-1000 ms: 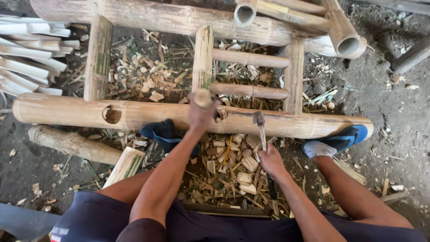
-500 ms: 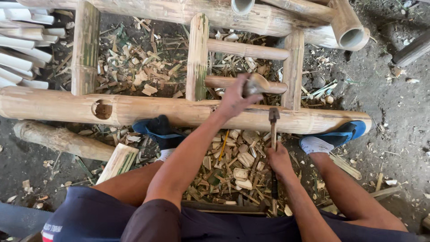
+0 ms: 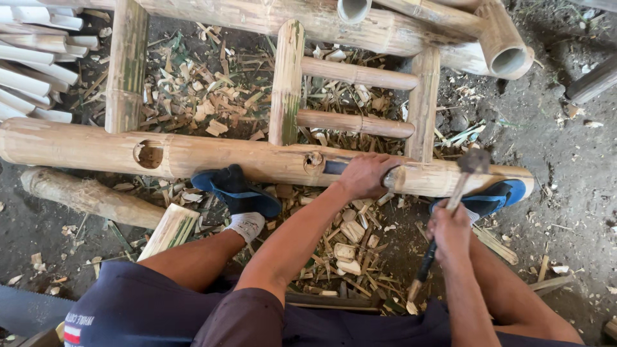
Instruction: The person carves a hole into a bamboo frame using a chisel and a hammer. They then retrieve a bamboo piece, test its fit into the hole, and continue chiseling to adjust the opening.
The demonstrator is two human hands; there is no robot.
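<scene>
Two hands busy: left hand point(image 3: 366, 175) wrapped over the pole point(image 3: 212, 156) to steady it under my fingers, right hand point(image 3: 450, 231) fisted round the hammer point(image 3: 464, 175), head raised just beside.

1. A single view, from a camera worn on the person's head.
2. It faces steeply down and forward, over the knees to the ground.
3. It sits close: the left hand point(image 3: 363, 175) and right hand point(image 3: 450, 231) fill the middle.
4. Beyond the hands lies a bamboo frame point(image 3: 193, 154); wood chips point(image 3: 350, 241) lie nearer than them.
</scene>
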